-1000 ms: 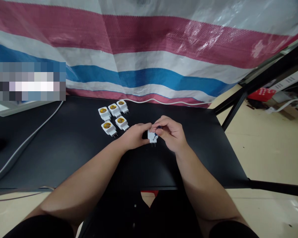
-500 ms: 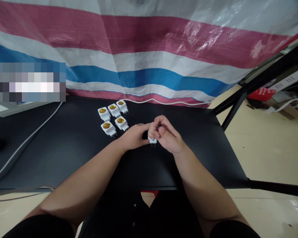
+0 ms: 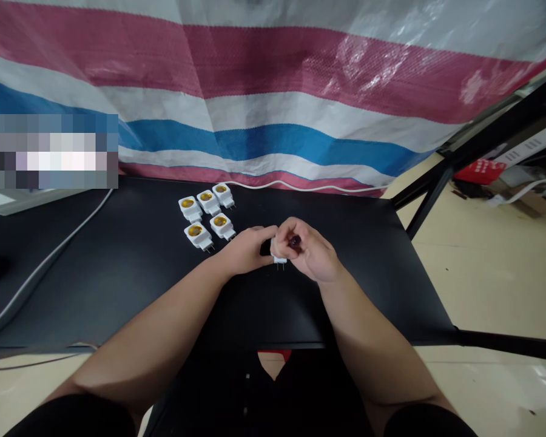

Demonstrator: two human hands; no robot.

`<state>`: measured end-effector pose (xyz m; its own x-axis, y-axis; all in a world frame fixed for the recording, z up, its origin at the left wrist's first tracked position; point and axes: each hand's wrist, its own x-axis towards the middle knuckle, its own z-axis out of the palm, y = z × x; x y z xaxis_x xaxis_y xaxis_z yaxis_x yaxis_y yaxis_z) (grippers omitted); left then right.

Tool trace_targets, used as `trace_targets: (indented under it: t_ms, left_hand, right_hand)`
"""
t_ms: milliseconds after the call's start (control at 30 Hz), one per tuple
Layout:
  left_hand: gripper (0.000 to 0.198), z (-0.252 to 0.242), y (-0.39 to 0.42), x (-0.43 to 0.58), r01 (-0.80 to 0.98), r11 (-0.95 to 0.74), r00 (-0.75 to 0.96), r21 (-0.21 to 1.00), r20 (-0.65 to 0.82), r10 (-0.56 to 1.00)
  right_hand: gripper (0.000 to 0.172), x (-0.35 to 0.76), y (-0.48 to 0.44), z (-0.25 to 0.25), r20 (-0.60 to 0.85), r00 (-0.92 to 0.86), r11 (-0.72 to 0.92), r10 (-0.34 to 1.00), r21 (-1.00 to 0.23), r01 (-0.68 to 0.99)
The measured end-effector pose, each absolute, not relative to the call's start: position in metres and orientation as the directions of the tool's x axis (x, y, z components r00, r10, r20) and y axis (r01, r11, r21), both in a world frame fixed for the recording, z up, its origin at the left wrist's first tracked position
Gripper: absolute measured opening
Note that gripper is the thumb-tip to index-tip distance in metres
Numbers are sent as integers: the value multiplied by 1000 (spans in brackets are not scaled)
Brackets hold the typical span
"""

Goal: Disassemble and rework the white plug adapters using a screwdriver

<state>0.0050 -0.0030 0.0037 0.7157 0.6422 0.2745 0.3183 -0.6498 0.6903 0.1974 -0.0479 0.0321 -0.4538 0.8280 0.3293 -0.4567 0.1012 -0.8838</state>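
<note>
My left hand (image 3: 248, 247) grips a white plug adapter (image 3: 279, 260) from its left side, just above the black table (image 3: 131, 273); the adapter's two prongs point toward me. My right hand (image 3: 308, 250) is closed over the adapter's top, and a small dark object (image 3: 294, 242) shows between its pinched fingers. Most of the adapter is hidden by both hands. Several more white plug adapters (image 3: 205, 213) with yellow centres lie in a group to the left of my left hand.
A striped red, white and blue tarp (image 3: 264, 97) hangs behind the table. A grey cable (image 3: 45, 258) crosses the table's left part and a white cable (image 3: 300, 186) runs along its back edge. A black frame (image 3: 441, 176) and boxes (image 3: 505, 170) stand at the right.
My right hand has closed further over the adapter, hiding more of its white face. The small dark object now shows between its fingers. My left hand has kept its grip.
</note>
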Motion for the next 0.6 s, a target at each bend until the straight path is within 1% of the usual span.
trace_targets:
  t_ms: [133, 233, 300, 400, 500, 600]
  left_hand:
    - [21, 6, -4, 5, 297, -639, 712, 710, 282, 644]
    - [23, 6, -4, 5, 299, -642, 713, 706, 282, 642]
    - [25, 6, -3, 5, 314, -649, 716, 693, 276, 641]
    - [21, 5, -3, 5, 315, -650, 726, 691, 266, 634]
    - [19, 4, -3, 5, 319, -644, 725, 695, 258, 638]
    - [21, 3, -4, 5, 320, -641, 714, 698, 266, 647]
  right_hand:
    - [29, 195, -47, 29, 399, -420, 166, 815, -855, -491]
    - [24, 198, -45, 31, 415, -370, 212, 831, -852, -479]
    - [27, 200, -44, 33, 407, -354, 232, 842, -866, -443]
    - [38, 203, -44, 35, 366, -362, 222, 857, -897, -381]
    - [45, 202, -46, 33, 338, -409, 163, 848, -899, -405]
    - [40, 199, -48, 29, 358, -443, 146, 822, -885, -443]
